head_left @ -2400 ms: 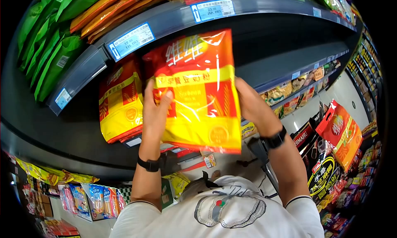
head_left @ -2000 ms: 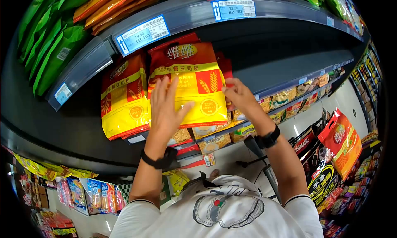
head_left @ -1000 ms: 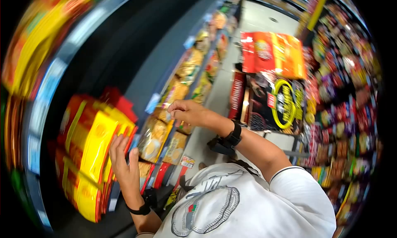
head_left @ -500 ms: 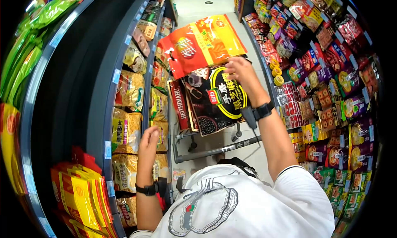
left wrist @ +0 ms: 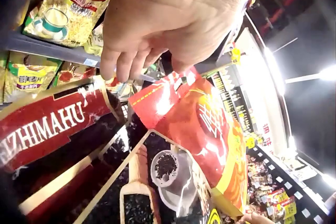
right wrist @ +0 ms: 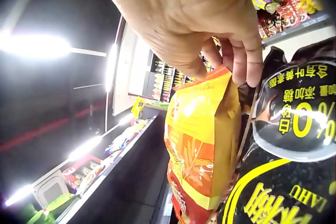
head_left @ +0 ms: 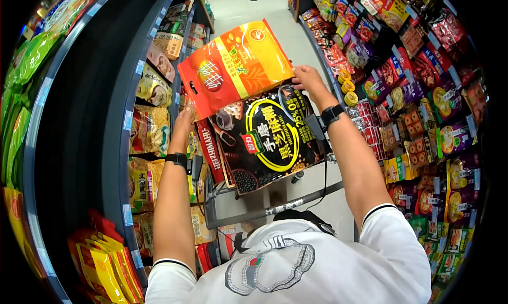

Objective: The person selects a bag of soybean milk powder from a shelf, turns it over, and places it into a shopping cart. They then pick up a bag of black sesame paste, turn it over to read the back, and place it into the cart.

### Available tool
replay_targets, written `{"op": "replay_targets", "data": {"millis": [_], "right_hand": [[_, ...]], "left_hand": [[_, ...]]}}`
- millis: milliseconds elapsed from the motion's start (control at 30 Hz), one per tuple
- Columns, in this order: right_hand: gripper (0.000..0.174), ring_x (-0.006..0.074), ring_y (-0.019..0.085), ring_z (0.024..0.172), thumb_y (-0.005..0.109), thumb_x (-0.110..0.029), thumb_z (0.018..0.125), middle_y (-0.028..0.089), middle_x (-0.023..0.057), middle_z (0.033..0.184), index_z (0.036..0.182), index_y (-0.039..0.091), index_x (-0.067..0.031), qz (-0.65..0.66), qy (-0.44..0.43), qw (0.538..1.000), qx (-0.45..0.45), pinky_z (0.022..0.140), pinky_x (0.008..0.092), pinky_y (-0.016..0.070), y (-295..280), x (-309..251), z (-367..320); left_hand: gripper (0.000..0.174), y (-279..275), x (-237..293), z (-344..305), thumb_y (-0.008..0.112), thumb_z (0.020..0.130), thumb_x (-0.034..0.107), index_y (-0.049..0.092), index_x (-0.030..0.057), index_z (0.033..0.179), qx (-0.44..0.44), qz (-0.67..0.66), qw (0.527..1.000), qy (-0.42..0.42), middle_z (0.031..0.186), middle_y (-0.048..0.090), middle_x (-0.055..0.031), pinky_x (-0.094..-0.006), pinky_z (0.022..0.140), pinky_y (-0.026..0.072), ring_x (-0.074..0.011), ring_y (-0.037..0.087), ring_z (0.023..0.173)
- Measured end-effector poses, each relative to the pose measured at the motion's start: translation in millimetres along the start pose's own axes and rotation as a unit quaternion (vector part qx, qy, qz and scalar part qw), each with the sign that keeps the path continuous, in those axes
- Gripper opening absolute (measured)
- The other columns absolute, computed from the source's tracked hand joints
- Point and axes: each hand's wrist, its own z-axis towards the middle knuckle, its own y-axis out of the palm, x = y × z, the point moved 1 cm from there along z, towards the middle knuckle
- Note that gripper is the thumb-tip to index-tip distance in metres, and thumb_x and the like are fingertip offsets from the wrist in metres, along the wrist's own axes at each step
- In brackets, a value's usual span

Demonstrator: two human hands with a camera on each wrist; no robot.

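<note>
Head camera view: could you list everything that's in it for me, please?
orange bag: one, red, orange and yellow, held up over the cart
black bag: one, black with a yellow ring, standing in the cart
red pack: one, red with white letters, left of the black bag
cart: one, grey metal, in the aisle
pale bags: many, yellowish, left shelves
yellow bags: several, red and yellow, bottom left shelf
green bags: several, green, upper left shelf
snack packs: many, mixed colours, right shelves
shirt: one, white
left hand: grips the orange bag's lower corner
right hand: pinches its other corner
</note>
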Motion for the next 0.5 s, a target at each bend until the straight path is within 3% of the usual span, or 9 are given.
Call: {"op": "replay_targets", "data": {"millis": [33,67,167,200,333,433,500], "right_hand": [[0.025,0.0147,0.064,0.083,0.063,-0.027,0.095,0.067,0.0042,0.095,0.105,0.067,-0.004,-0.005,0.007,1.0,-0.007,0.066,0.0293,0.0546,0.2,4.4,6.2],[0.024,0.0151,0.064,0.081,0.064,-0.026,0.095,0.066,0.0044,0.092,0.105,0.066,-0.0042,-0.014,0.01,1.0,-0.008,0.063,0.0292,0.0553,-0.1,8.8,11.1],[0.014,0.0164,0.065,0.074,0.06,-0.015,0.094,0.067,0.0069,0.09,0.102,0.061,-0.0033,-0.011,0.003,1.0,0.011,0.061,0.0293,0.0566,4.5,5.2,10.7],[0.012,0.0167,0.066,0.074,0.059,-0.014,0.094,0.067,0.0075,0.09,0.101,0.06,-0.0032,-0.002,0.003,1.0,0.008,0.062,0.0295,0.0569,5.6,5.1,11.4],[0.008,0.0184,0.068,0.074,0.054,-0.008,0.094,0.067,0.009,0.088,0.098,0.058,-0.0027,0.04,-0.01,0.999,-0.004,0.063,0.0306,0.0581,11.1,-7.4,6.5],[0.007,0.0194,0.069,0.076,0.053,-0.007,0.095,0.067,0.0105,0.091,0.098,0.056,-0.0023,0.099,-0.025,0.994,-0.025,0.066,0.0312,0.0595,15.6,-23.2,-7.6],[0.006,0.0198,0.069,0.077,0.054,-0.008,0.096,0.067,0.0121,0.094,0.098,0.055,-0.0026,0.137,-0.028,0.99,-0.034,0.069,0.0314,0.0601,14.4,-36.0,-18.4]], "left_hand": [[0.066,5.4,4.9,6.6,0.05,0.102,0.053,0.046,0.0043,0.146,-0.012,-0.012,1.0,-0.018,0.146,0.052,-0.0156,-0.0476,0.114,0.0335,-0.0311,0.045,0.139],[0.054,12.3,6.1,8.5,0.054,0.101,0.048,0.056,0.0057,0.135,-0.009,-0.005,1.0,-0.01,0.124,0.064,-0.0092,-0.0449,0.103,0.0427,-0.0242,0.058,0.117],[0.032,24.5,-4.5,31.7,0.061,0.099,0.037,0.063,0.0055,0.104,0.037,0.027,0.999,-0.011,0.092,0.063,-0.003,-0.0417,0.079,0.0498,-0.0187,0.058,0.083],[0.023,23.9,-6.9,36.8,0.063,0.098,0.029,0.062,0.0063,0.097,0.041,0.02,0.999,0.006,0.084,0.058,-0.0003,-0.0362,0.075,0.0482,-0.0153,0.054,0.076],[0.013,28.0,5.2,48.7,0.059,0.099,0.019,0.062,0.0067,0.094,0.081,-0.048,0.982,0.166,0.08,0.057,0.0023,-0.0272,0.069,0.0445,-0.0099,0.05,0.072],[0.016,31.7,66.0,19.2,0.058,0.1,0.019,0.064,0.0047,0.1,0.125,0.01,0.964,0.236,0.085,0.061,0.0006,-0.0277,0.072,0.0461,-0.0103,0.053,0.076],[0.018,22.1,84.5,32.9,0.057,0.101,0.02,0.064,0.0032,0.104,0.152,0.059,0.939,0.302,0.088,0.063,-0.0002,-0.0274,0.074,0.0473,-0.0099,0.054,0.079]]}}
